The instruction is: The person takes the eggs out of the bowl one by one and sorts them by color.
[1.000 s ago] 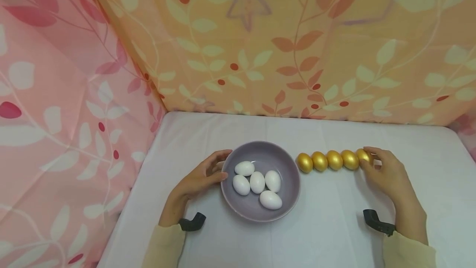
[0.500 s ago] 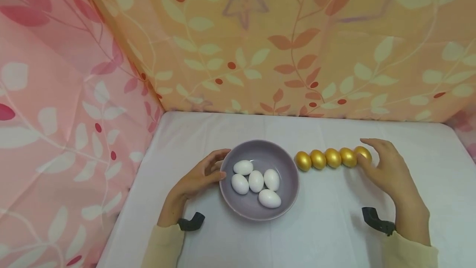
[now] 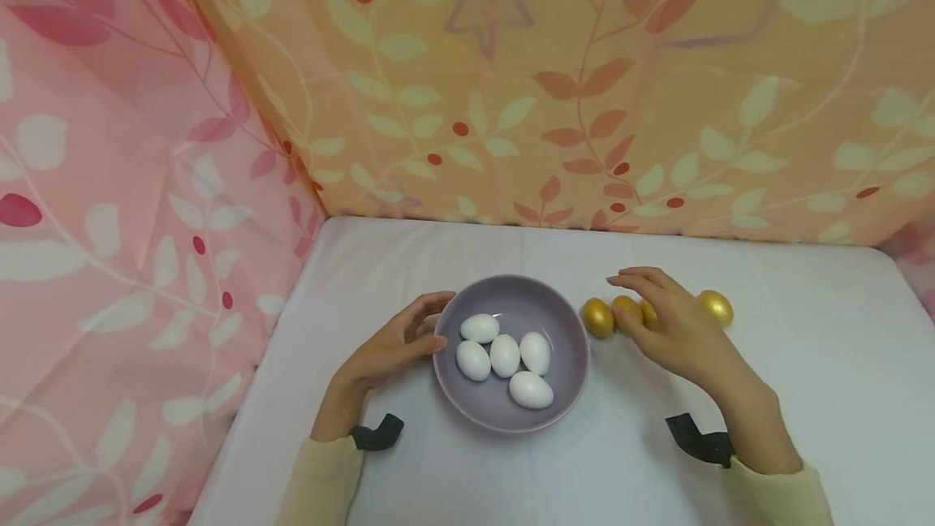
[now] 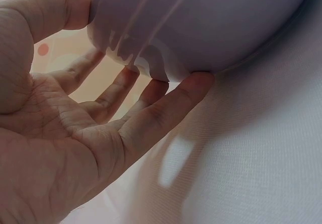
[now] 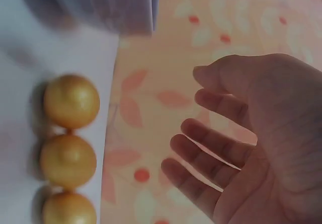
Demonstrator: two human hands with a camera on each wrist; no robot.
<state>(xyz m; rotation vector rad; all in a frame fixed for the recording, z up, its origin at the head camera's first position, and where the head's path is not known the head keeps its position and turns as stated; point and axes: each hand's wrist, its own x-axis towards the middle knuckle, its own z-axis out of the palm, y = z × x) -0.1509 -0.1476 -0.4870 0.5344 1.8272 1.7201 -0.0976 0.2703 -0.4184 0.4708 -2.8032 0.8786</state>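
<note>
On the table stands a lilac bowl [image 3: 504,420] with several white eggs [image 3: 506,356] inside. My left hand [image 3: 394,347] rests against its left side. In the left wrist view, the fingertips and thumb touch the bowl's outer wall [image 4: 211,27], and the fingers are spread and only slightly bent. Golden eggs [image 3: 598,317] lie in a row to the bowl's right. My right hand [image 3: 675,331] hovers over this row with loose fingers and hides part of it. The right wrist view shows nothing in that hand [image 5: 251,148], apart from the golden eggs [image 5: 72,101].
A white cloth [image 3: 584,477] covers the table. A yellow-orange patterned curtain [image 3: 467,104] closes off the back, and a pink one [image 3: 131,226] stands along the left. Each wrist carries a black mount [image 3: 378,433].
My right hand has left the rightmost golden egg and moved left over the row, towards the bowl. The left hand, the bowl and the white eggs keep their places.
</note>
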